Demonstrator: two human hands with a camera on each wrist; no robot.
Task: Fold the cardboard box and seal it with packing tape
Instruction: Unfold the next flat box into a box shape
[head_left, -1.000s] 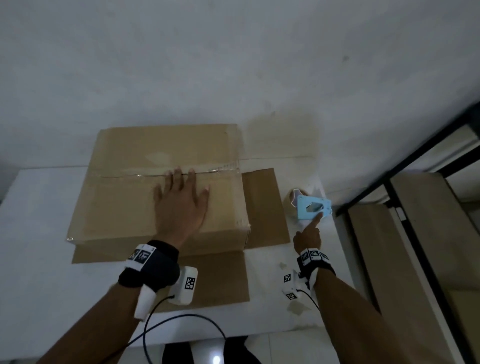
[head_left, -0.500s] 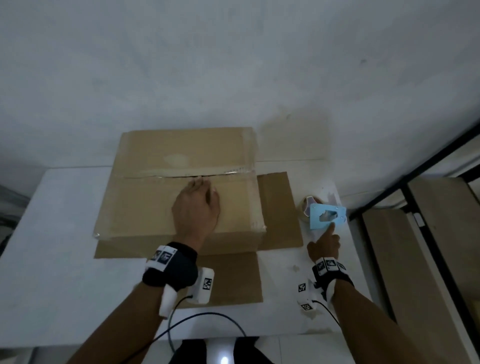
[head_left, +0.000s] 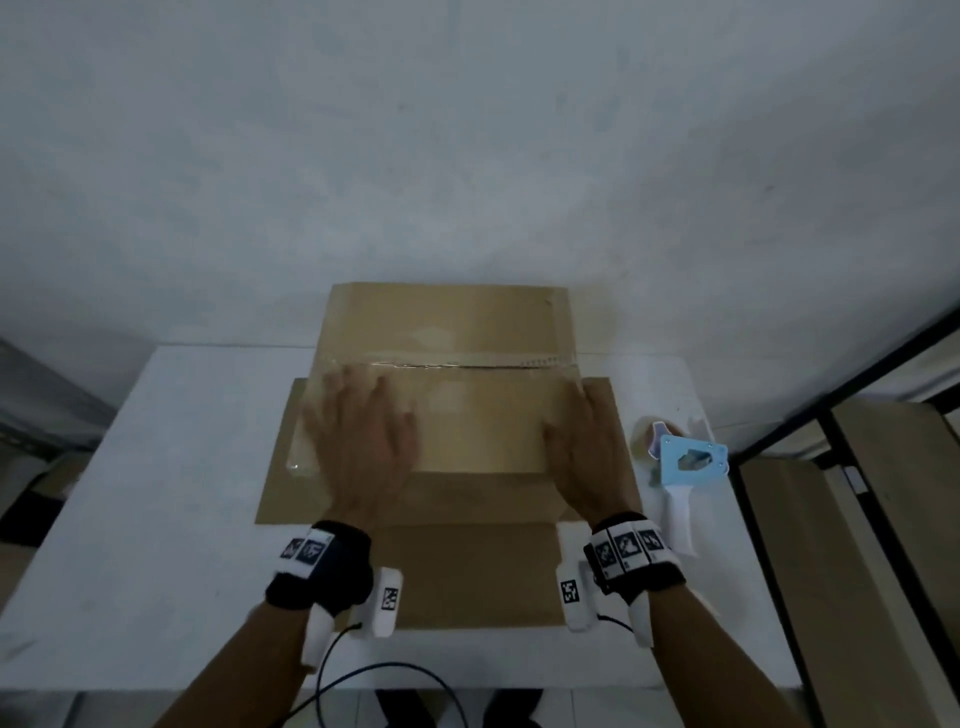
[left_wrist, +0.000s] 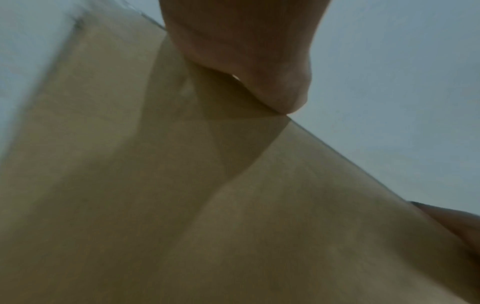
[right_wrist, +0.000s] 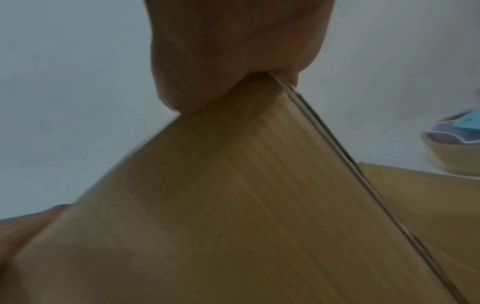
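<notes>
A brown cardboard box (head_left: 467, 431) stands on the white table (head_left: 182, 493), with clear tape (head_left: 483, 364) along its top seam. Its lower flaps lie flat on the table around it. My left hand (head_left: 363, 447) lies flat with spread fingers on the left part of the top, fingertips near the seam. My right hand (head_left: 584, 452) rests with straight fingers on the top's right edge. The wrist views show each palm pressing on the cardboard (left_wrist: 130, 185) (right_wrist: 233, 205). A blue tape dispenser (head_left: 691, 460) with a white handle lies on the table right of the box, untouched.
A white wall rises right behind the box. A dark metal frame with wooden panels (head_left: 857, 467) stands to the right of the table. A dark cable (head_left: 363, 675) hangs off the table's front edge below my left wrist.
My right hand has left the tape dispenser and moved left onto the box's right edge. My left hand has slid left along the top of the box.
</notes>
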